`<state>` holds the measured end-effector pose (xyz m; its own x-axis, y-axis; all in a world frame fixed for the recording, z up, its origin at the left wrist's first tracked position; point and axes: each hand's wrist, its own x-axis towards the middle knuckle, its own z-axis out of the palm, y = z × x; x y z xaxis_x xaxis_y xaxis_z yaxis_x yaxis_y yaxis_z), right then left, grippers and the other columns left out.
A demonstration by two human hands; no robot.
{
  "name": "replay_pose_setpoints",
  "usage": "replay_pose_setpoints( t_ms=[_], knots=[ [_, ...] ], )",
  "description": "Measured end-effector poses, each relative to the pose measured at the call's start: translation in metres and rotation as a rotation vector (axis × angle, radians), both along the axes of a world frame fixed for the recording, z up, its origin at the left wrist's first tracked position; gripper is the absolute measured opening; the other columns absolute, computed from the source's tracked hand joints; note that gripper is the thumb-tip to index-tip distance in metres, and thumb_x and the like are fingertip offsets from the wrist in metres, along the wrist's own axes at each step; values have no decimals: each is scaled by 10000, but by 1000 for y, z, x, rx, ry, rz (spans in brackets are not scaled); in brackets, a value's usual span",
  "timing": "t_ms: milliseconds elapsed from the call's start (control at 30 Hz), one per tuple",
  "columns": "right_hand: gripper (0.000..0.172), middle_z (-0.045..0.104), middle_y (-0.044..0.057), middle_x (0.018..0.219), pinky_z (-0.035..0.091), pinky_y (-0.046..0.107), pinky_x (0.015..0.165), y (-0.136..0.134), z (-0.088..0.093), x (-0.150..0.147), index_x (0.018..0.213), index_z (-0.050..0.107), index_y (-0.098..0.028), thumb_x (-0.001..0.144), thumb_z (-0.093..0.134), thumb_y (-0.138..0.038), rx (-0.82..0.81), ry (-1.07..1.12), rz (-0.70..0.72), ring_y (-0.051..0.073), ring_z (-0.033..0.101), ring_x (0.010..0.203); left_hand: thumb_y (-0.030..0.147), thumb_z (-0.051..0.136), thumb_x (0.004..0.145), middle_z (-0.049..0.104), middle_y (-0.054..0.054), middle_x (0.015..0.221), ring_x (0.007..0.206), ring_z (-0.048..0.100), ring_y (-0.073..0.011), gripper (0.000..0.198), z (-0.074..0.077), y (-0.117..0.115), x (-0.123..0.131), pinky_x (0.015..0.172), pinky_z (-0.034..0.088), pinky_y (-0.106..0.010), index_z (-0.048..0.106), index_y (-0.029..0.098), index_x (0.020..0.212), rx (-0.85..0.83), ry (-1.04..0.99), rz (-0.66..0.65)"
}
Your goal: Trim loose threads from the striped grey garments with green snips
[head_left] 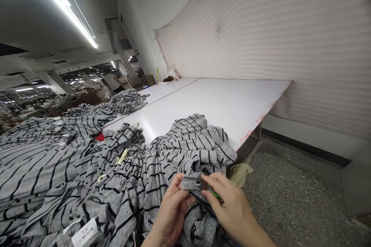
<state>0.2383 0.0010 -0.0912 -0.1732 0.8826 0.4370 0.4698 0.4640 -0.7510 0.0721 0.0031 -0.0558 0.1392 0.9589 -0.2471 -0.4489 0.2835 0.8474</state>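
Observation:
My left hand pinches a folded edge of grey striped knit fabric from below. Close beside it, my right hand is shut on a thin green item, partly hidden by the fingers. A small dark tag lies on the fold between my hands. The fabric belongs to a large heap of grey garments with black stripes, which spreads to the left under my hands. A white size label reading XL lies on the heap near the bottom edge.
A long white cutting table runs away from me, with another striped pile at its far left. A pleated pale curtain hangs at right. Below the table's edge are a beige bag and a speckled floor.

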Motion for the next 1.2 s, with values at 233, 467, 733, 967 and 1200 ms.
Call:
replay_pose_setpoints(
  t_ms=[233, 467, 733, 967, 1200],
  knots=[
    [302, 613, 65, 986, 515, 258, 723, 2, 7, -2, 1175, 603, -223, 901, 478, -244, 0, 45, 5, 180, 613, 868, 74, 627, 764, 670, -71, 995, 855, 624, -147, 209, 0, 0, -2, 773, 499, -270, 611, 158, 955, -14, -70, -12],
    [291, 614, 59, 980, 502, 261, 738, 4, 10, -1, 1153, 618, -219, 916, 455, -261, -46, 66, -12, 175, 615, 861, 84, 665, 738, 671, -50, 960, 828, 623, -142, 269, -3, -1, -2, 740, 486, -248, 596, 180, 980, -22, -92, 1],
    [251, 617, 39, 972, 483, 234, 655, 2, 16, 6, 1093, 646, -248, 907, 481, -284, -103, 33, 8, 163, 615, 814, 109, 670, 767, 652, -30, 879, 779, 588, -123, 229, -4, -4, 0, 751, 448, -240, 559, 189, 951, 24, -47, -25],
    [231, 609, 20, 955, 467, 244, 671, 4, 17, 9, 1061, 644, -272, 914, 465, -282, -106, 22, 6, 161, 606, 816, 94, 661, 765, 653, -48, 900, 798, 597, -134, 227, -5, -2, -2, 748, 465, -250, 567, 176, 955, 23, -69, -24],
    [254, 561, 25, 947, 461, 266, 701, 2, 15, -7, 1087, 581, -255, 834, 570, -231, -74, 83, -44, 171, 585, 819, 104, 676, 756, 646, -33, 903, 833, 591, -130, 228, -4, -3, 1, 789, 474, -258, 562, 189, 934, 49, -72, -20]
  ],
)
